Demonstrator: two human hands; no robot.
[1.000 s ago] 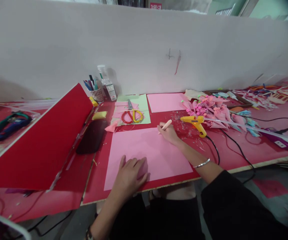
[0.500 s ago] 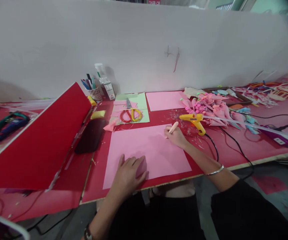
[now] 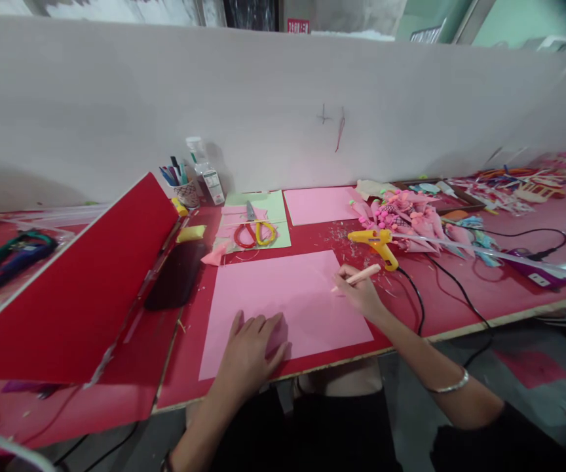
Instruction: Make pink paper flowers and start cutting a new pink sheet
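Observation:
A pink sheet of paper (image 3: 278, 295) lies on the red tabletop in front of me. My left hand (image 3: 253, 344) rests flat on its lower part, fingers spread. In my right hand (image 3: 359, 293) is a pale peach pen (image 3: 365, 274), gripped between thumb and fingers. Its tip points down-left at the right side of the sheet; whether it touches the paper I cannot tell. Just beyond the right hand lies a yellow glue gun (image 3: 376, 244). Red-and-yellow-handled scissors (image 3: 255, 231) lie on a green sheet (image 3: 282, 213) behind the paper.
A tilted red board (image 3: 91, 282) and a dark phone-like slab (image 3: 175, 275) are on the left. Behind stand a pen cup (image 3: 186, 194) and a bottle (image 3: 209, 180). A heap of pink fabric pieces (image 3: 411, 216) lies right; the glue gun's black cord (image 3: 418, 298) crosses the table.
My right hand has moved right and toward me over the sheet, and the pen now leans lower to the right. The left hand stays put. The view has tilted up slightly.

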